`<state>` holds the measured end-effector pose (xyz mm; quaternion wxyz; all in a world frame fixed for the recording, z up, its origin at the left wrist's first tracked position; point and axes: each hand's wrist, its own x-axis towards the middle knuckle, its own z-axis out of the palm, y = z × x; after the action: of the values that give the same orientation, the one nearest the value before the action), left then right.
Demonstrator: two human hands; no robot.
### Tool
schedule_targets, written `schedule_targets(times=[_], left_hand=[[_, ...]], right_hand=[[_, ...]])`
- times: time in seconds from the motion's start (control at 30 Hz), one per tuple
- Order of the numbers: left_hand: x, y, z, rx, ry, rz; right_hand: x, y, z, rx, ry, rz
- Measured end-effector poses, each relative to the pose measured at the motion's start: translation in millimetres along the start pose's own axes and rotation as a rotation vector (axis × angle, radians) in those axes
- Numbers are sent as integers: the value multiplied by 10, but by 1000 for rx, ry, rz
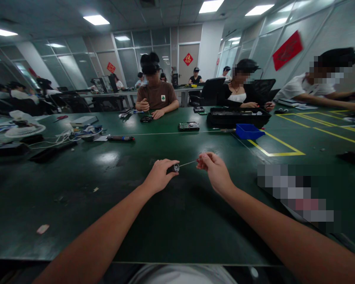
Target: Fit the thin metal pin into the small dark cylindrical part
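While left hand [161, 173] curls, right hand [215, 169] — pinching

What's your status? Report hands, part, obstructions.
Left hand closed on dark cylinder. Right hand pinching thin rod, tip near cylinder. Blue bin beyond, clear of both.

1. Red diamond sign [188, 59] on the pale door [183, 81], far wall: character 福, clear.
2. Big red sheet [288, 50], right-hand glass wall: marks too blurred to read.
3. Small red sheet [111, 67], farther left: golden marks, too small to read.
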<state>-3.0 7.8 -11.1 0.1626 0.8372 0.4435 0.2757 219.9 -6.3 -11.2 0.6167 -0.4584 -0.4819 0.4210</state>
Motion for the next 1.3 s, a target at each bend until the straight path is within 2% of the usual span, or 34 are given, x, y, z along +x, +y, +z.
schedule_targets(times=[0.17,0.53,0.73,1.13,1.3], left_hand=[[-12,11,-4,18,-32,24],[-1,-4,28,69,-64,-1],[16,-22,52,72,-75,18],[18,10,53,67,-105,25],[21,0,51,40,-81,19]], right_hand=[[-71,-77,5,-270,-81,-172],[-132,-198,-15,-558,-163,-332],[-129,-194,-11,-545,-192,-347],[-134,-232,5,-593,-141,-317],[-130,-276,-5,-668,-115,-327]])
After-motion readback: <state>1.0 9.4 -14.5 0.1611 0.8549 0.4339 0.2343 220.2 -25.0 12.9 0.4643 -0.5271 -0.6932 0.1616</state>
